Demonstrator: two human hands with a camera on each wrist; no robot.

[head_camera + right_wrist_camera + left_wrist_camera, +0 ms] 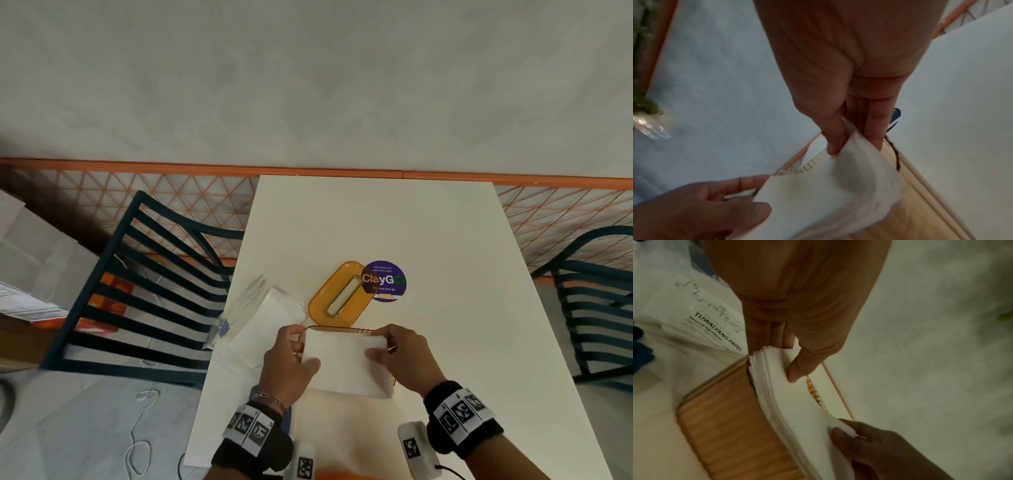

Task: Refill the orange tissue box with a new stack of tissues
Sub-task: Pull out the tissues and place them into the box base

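A white tissue stack sits tilted over the open orange ribbed tissue box, whose far rim shows above the stack. My left hand pinches the stack's left end, thumb on top, fingers underneath. My right hand pinches the right end the same way. In the wrist views the tissue stack leans against the box wall. The orange lid with its slot lies flat just beyond the box.
An opened clear tissue packet with more white tissues lies left of the box on the white table. A purple round sticker is beside the lid. Dark slatted chairs flank the table.
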